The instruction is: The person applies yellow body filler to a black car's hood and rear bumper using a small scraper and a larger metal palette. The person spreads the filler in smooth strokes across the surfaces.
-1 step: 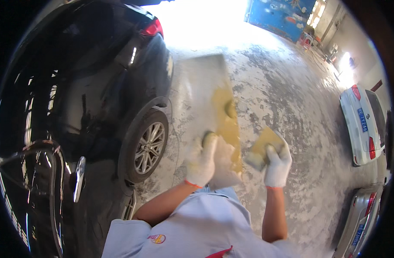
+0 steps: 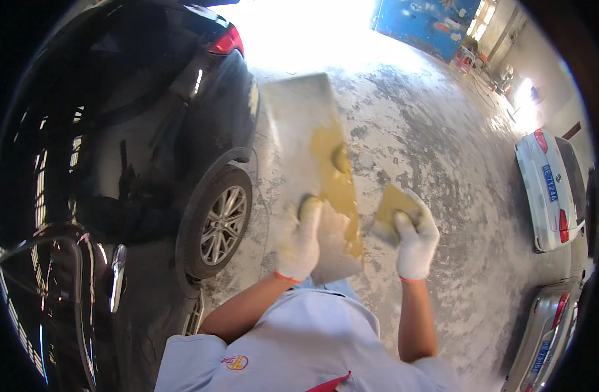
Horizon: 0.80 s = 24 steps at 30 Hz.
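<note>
My left hand (image 2: 298,245), in a white glove with yellowish stains, is closed on a long flat grey board (image 2: 299,111) held out over the floor. Thick mustard-yellow paste (image 2: 325,140) covers much of the board's right side, with a darker round lump near the middle. My right hand (image 2: 417,238), also gloved, grips a small square spreader (image 2: 394,202) smeared with yellow, just right of the board and apart from it. Both hands and tools are slightly blurred.
A black car (image 2: 110,170) fills the left, its rear wheel (image 2: 221,228) beside my left arm. Two parked cars (image 2: 534,189) stand along the right wall. A blue panel (image 2: 417,26) borders the bright opening ahead; clutter (image 2: 469,59) and cables lie nearby on the worn concrete floor (image 2: 430,130).
The board and both my hands have shifted slightly up and to the left in the view. My grips on the board and spreader look the same.
</note>
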Motion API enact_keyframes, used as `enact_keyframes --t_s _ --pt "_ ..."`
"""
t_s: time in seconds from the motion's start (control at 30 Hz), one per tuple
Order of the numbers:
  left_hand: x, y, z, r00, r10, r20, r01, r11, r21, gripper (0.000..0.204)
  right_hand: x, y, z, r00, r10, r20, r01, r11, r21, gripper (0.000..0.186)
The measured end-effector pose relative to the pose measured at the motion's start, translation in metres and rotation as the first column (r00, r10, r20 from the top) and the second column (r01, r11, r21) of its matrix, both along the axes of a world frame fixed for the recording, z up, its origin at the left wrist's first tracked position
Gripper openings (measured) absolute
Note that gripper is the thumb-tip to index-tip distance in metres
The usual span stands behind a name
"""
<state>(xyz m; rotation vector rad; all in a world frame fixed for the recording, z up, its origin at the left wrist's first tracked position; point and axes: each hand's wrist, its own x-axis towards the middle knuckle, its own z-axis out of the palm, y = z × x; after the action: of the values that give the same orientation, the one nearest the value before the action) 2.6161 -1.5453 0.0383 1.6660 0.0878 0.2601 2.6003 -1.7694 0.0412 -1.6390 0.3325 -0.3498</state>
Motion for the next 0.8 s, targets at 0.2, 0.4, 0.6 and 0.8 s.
enact_keyframes --t_s 0.2,0.4,0.6,0.8 --pt "0.159 -0.026 0.004 0.98 0.197 0.019 -0.187 0.956 -0.225 0.028 0.211 0.025 0.037 0.643 0.478 0.598 0.131 0.701 -0.701 0.041" --pt "0.327 -0.051 -0.007 0.984 0.175 0.045 -0.16 0.958 -0.238 0.033 0.391 0.017 0.042 0.582 0.611 0.536 0.282 0.467 -0.838 0.043" --pt "0.475 -0.08 -0.003 0.93 0.364 0.058 -0.367 0.928 0.066 0.027 0.544 0.004 0.038 0.591 0.712 0.381 0.089 0.412 -0.907 0.046" --pt "0.598 -0.041 -0.038 0.771 0.636 0.026 -0.618 0.739 0.268 0.042 0.698 0.026 0.008 0.403 0.867 0.292 -0.318 0.432 -0.844 0.04"
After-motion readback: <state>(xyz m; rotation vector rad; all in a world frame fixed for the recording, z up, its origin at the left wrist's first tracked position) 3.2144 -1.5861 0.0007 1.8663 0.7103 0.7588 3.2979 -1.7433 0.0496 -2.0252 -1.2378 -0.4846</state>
